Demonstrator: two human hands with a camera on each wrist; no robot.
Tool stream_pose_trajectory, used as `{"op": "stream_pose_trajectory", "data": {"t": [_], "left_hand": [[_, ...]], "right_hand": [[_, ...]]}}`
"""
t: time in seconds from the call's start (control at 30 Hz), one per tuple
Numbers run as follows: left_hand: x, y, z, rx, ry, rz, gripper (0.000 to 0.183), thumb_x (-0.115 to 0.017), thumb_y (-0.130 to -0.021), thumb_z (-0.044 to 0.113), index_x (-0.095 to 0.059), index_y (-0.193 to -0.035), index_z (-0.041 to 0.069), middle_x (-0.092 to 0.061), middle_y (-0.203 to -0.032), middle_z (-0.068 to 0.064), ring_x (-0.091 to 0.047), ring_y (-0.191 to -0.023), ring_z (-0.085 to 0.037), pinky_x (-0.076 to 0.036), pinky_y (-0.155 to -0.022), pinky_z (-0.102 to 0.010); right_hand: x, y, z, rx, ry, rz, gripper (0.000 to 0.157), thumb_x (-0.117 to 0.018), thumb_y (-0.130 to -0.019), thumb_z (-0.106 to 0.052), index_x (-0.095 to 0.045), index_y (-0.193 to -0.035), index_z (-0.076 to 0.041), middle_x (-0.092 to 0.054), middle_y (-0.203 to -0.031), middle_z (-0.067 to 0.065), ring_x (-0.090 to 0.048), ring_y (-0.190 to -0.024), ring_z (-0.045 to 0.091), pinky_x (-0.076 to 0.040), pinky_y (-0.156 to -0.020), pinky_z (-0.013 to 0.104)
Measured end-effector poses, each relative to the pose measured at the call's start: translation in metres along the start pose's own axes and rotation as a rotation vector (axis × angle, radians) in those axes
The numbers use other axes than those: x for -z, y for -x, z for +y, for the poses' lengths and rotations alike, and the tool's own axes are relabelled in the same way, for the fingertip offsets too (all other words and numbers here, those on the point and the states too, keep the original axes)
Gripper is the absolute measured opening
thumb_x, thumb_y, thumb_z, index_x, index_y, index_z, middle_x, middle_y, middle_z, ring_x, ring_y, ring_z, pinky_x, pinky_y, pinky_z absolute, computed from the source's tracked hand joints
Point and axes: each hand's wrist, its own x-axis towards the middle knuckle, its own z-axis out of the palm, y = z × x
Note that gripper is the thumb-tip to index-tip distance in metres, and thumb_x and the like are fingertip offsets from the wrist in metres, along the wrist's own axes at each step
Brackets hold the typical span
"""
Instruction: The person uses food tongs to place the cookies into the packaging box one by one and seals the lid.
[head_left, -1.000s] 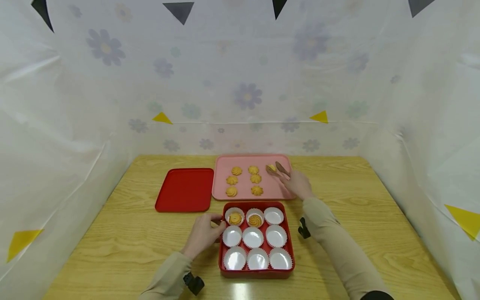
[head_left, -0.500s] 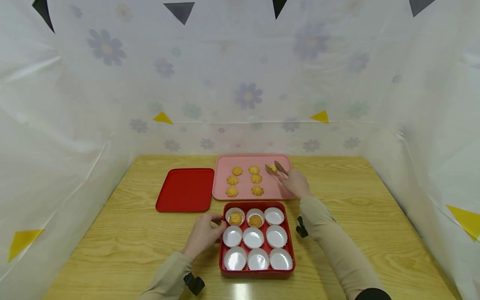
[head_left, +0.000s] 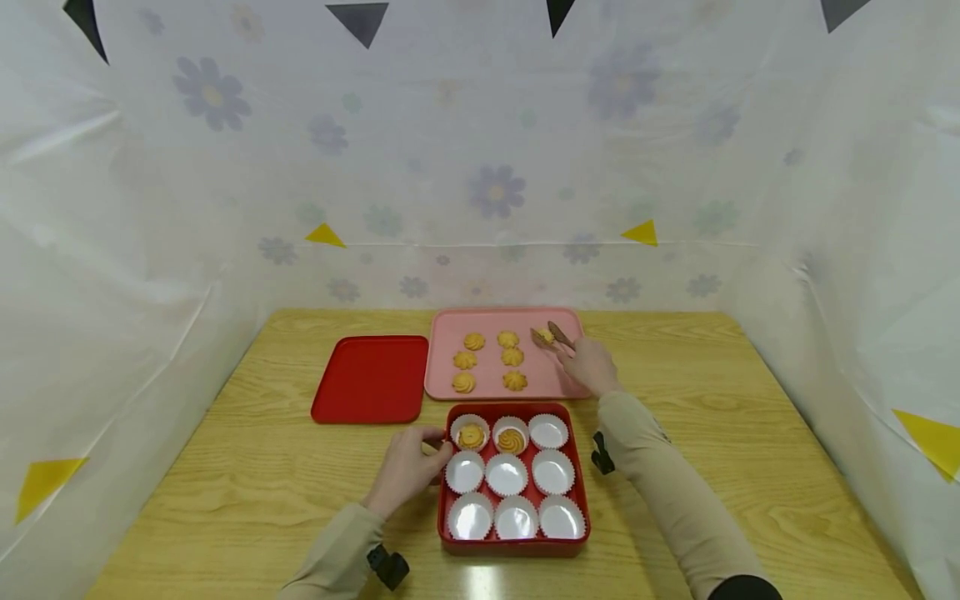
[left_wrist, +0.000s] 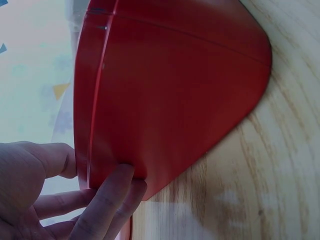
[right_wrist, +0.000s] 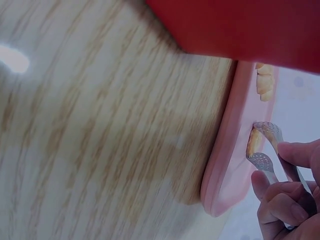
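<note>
My right hand (head_left: pixel 592 367) holds small metal tongs (right_wrist: pixel 292 170) with perforated ends. Their tips lie on both sides of a piped cookie (right_wrist: pixel 254 143), which rests on the pink tray (head_left: pixel 551 379) near its right end. Whether both tips press the cookie is hard to tell. My left hand (head_left: pixel 408 467) grips the left side of a red box (left_wrist: pixel 165 100), thumb at the rim and fingers against the outer wall. White paper cups (head_left: pixel 506 475) stand in rows inside the box. Two back-row cups hold cookies, the left cookie (head_left: pixel 471 436) and the middle cookie (head_left: pixel 511 441).
More cookies (head_left: pixel 512 357) lie in two columns on the pink tray, left of the tongs. A flat red tray (head_left: pixel 369 379) lies to the left of the pink one. White flower-patterned sheeting (head_left: pixel 495 167) encloses the wooden table (head_left: pixel 262 467) at the back and sides.
The right hand and tongs have shifted slightly left, and the tips have drawn a little closer around the cookie. The left hand and red box stay in place.
</note>
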Motion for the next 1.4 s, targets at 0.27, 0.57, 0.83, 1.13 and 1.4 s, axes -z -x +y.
{"op": "stream_pose_trajectory", "data": {"t": [0.27, 0.57, 0.83, 1.13, 1.4], "left_hand": [[0.000, 0.000, 0.000, 0.000, 0.010, -0.003, 0.021, -0.067, -0.088, 0.008, -0.075, -0.104, -0.004, -0.073, -0.087, -0.009, -0.062, -0.073, -0.013, -0.050, -0.059, -0.019], [-0.001, -0.001, 0.000, -0.005, -0.004, 0.003, 0.021, -0.067, -0.087, 0.009, -0.075, -0.103, -0.002, -0.074, -0.087, -0.008, -0.062, -0.075, -0.013, -0.050, -0.062, -0.020], [-0.001, 0.000, 0.000, 0.012, 0.000, -0.005, 0.024, -0.067, -0.088, 0.010, -0.074, -0.107, -0.003, -0.074, -0.089, -0.009, -0.061, -0.073, -0.012, -0.049, -0.062, -0.021], [-0.001, 0.000, 0.000, 0.010, 0.000, -0.003, 0.022, -0.068, -0.088, 0.009, -0.075, -0.105, -0.002, -0.073, -0.088, -0.008, -0.061, -0.076, -0.013, -0.049, -0.063, -0.020], [-0.001, 0.001, 0.001, 0.013, 0.014, -0.006, 0.022, -0.067, -0.089, 0.008, -0.074, -0.107, -0.004, -0.073, -0.089, -0.010, -0.060, -0.071, -0.013, -0.049, -0.058, -0.020]], "right_hand": [[0.000, 0.000, 0.000, 0.011, 0.014, 0.008, 0.031, -0.055, -0.101, -0.027, -0.060, -0.085, -0.001, -0.056, -0.075, 0.012, -0.049, -0.061, 0.021, -0.034, -0.049, 0.028], [0.005, 0.005, 0.000, 0.007, -0.023, 0.020, 0.032, -0.056, -0.101, -0.030, -0.059, -0.085, -0.003, -0.049, -0.069, 0.008, -0.044, -0.057, 0.019, -0.033, -0.048, 0.028], [0.011, 0.011, 0.008, 0.052, -0.062, 0.042, 0.033, -0.058, -0.100, -0.029, -0.056, -0.080, -0.003, -0.049, -0.065, 0.005, -0.046, -0.056, 0.018, -0.036, -0.050, 0.029], [0.017, 0.028, 0.012, 0.080, -0.139, 0.043, 0.032, -0.061, -0.098, -0.025, -0.053, -0.077, -0.004, -0.046, -0.064, 0.003, -0.041, -0.055, 0.016, -0.034, -0.050, 0.028], [0.019, 0.043, 0.019, 0.095, -0.184, 0.047, 0.033, -0.061, -0.098, -0.027, -0.055, -0.076, -0.004, -0.041, -0.059, -0.001, -0.036, -0.050, 0.013, -0.032, -0.048, 0.027]]}}
